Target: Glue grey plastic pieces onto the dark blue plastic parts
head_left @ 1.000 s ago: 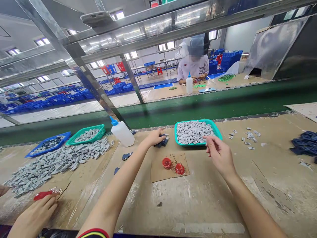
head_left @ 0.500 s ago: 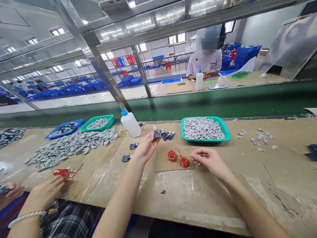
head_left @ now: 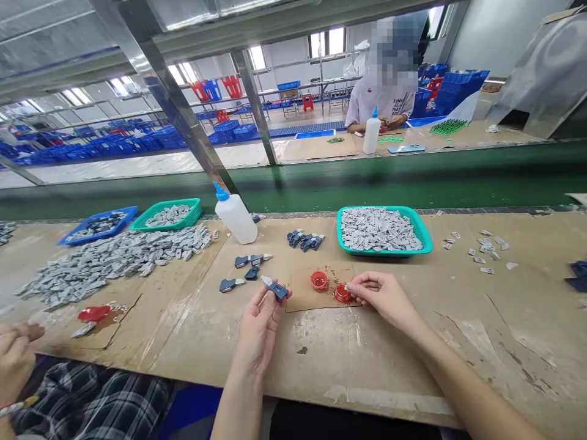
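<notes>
My left hand (head_left: 260, 327) grips a dark blue plastic piece with a light grey tip (head_left: 276, 289), raised over the bench. The fingertips of my right hand (head_left: 383, 298) are pinched together at the right-hand red cup (head_left: 342, 296); whatever they hold is too small to make out. Beside it stands a second red cup (head_left: 318, 280), both on a stained cardboard square (head_left: 300, 292). Similar dark pieces (head_left: 229, 285) lie left of my left hand, and more dark pieces (head_left: 306, 240) form a cluster behind the cardboard.
A green basket (head_left: 385, 251) of small grey parts stands behind my right hand. To the left are a white squeeze bottle (head_left: 237, 219), a heap of grey parts (head_left: 123, 253) and a co-worker's hand (head_left: 16, 354). Loose grey parts (head_left: 486, 247) lie right. Another person (head_left: 383, 101) sits opposite.
My left hand has come down and nearer to me with the dark piece. My right hand has shifted slightly left to the red cup. The neighbour's hand has drawn back left.
</notes>
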### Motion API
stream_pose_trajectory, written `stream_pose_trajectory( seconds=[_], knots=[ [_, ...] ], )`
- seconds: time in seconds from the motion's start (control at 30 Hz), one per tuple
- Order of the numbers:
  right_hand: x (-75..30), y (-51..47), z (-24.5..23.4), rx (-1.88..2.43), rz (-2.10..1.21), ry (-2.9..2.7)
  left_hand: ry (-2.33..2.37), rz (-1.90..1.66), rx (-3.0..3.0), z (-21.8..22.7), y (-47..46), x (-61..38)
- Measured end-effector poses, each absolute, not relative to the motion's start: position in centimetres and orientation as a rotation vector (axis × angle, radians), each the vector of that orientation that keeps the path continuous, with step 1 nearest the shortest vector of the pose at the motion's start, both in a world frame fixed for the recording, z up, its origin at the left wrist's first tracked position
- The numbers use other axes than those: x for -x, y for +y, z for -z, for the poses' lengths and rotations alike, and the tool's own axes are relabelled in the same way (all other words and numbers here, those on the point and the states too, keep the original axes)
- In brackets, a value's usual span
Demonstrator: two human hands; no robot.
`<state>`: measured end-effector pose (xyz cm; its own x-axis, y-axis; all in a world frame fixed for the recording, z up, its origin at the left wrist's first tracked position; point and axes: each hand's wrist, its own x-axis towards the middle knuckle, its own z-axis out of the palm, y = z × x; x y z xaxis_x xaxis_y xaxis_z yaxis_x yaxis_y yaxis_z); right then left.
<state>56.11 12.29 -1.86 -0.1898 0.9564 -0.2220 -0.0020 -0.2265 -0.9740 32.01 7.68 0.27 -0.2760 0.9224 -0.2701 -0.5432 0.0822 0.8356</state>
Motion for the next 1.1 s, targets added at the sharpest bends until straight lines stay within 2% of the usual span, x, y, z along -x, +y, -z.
stream_pose_trajectory(
  seconds=[0.3,1.1],
  knots=[
    [-55.7,12.4,2.5,1.336,-1.409,-1.341,1.136,-1.443,-0.531,-0.1,7.3,-33.2],
    [-55.9,12.2,1.4,1.23,-1.474,-1.287,1.16,-1.376,-0.634,-0.2,6.5,-35.1]
  ],
)
